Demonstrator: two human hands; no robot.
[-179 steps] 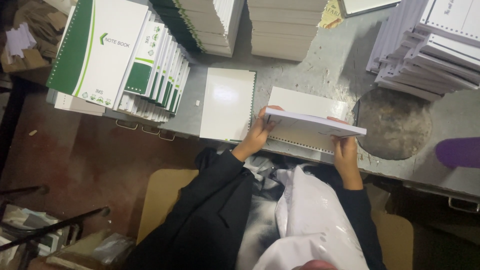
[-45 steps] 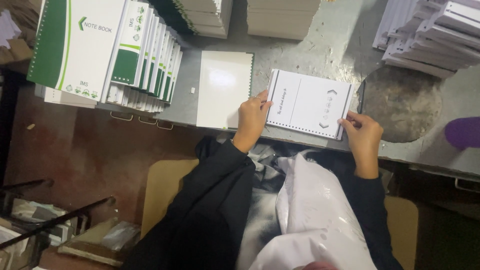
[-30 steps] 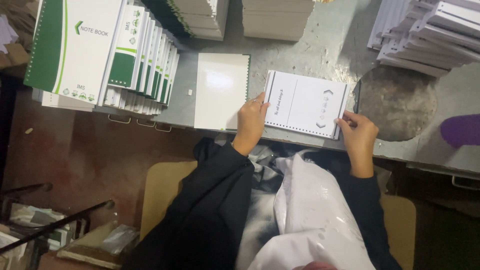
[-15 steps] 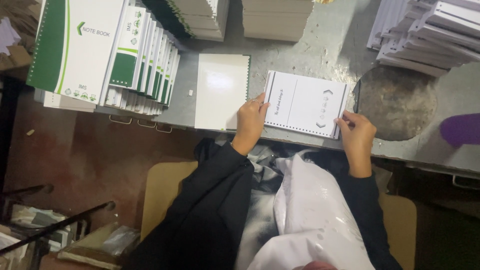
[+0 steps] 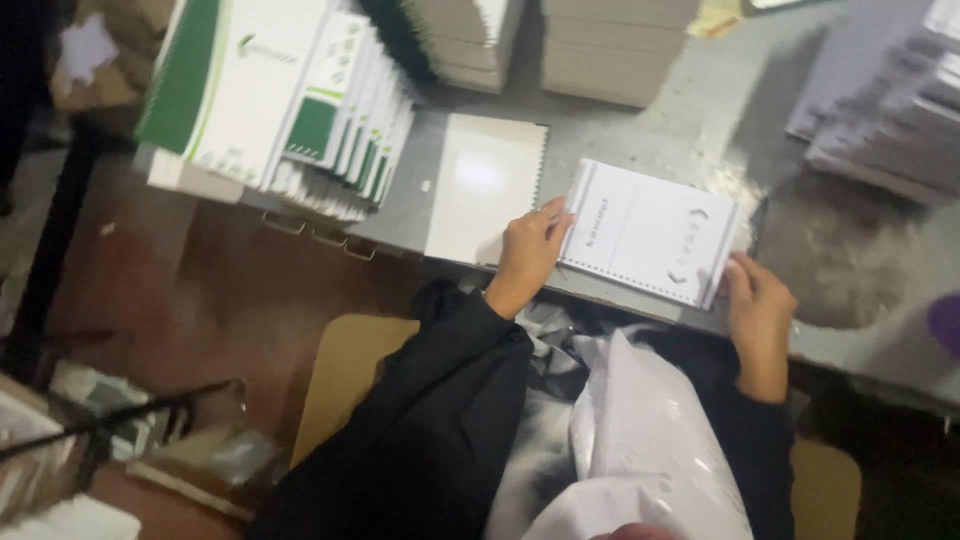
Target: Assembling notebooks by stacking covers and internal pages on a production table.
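With our left hand (image 5: 528, 252) and right hand (image 5: 757, 300) pinching the side edges of the white rectangular paper pad (image 5: 650, 232), we judge it light, floppy, best gripped at its edges.

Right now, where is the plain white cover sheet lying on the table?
In the head view, the plain white cover sheet lies flat near the table's front edge, between the fanned green-and-white notebooks and the printed pad, beside the left hand.

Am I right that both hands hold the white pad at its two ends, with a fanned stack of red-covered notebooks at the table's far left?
Not quite: the head view shows the fanned notebooks have green and white covers, not red. Left hand and right hand do grip the white pad.
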